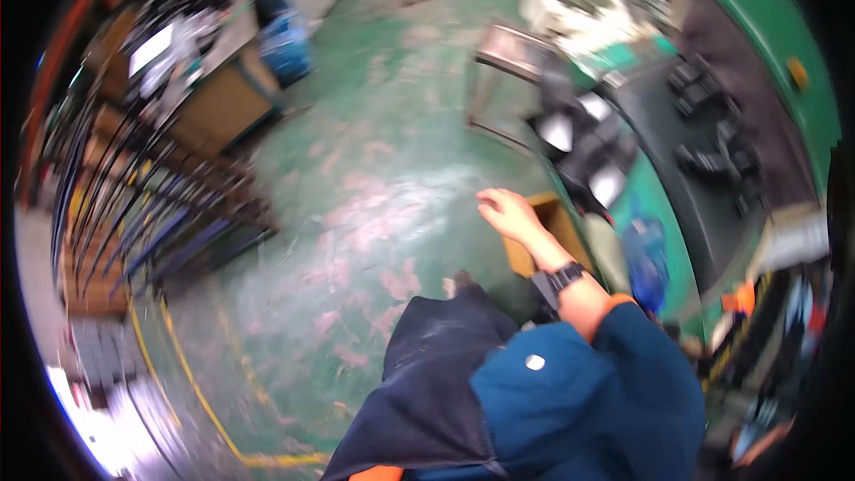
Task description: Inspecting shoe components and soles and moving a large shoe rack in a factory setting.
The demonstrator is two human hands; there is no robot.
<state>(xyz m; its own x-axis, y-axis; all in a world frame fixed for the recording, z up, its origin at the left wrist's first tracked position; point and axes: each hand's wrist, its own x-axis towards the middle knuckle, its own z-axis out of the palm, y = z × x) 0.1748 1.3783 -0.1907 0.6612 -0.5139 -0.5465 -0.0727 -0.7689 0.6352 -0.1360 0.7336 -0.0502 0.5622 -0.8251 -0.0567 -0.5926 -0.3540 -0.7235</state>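
My right hand [508, 212] hangs over the floor beside the bench, fingers loosely apart, with nothing seen in it. Below the wrist sits a dark watch [565, 277], and a blue sleeve with an orange cuff [616, 305] covers the rest of that arm. Nearest to this hand is a yellow bin [557, 218], partly hidden behind the forearm. My left hand is out of view; only a bit of orange cloth [378, 474] shows at the lower edge. The picture is smeared by motion.
A green-edged bench [663, 187] on the right bears a black mat, dark parts [717, 156] and a blue plastic bag [646, 254]. Beyond it stands a metal stool [517, 46]. On the left are a rack of bars [160, 205] and a cluttered table with a brown side [223, 105].
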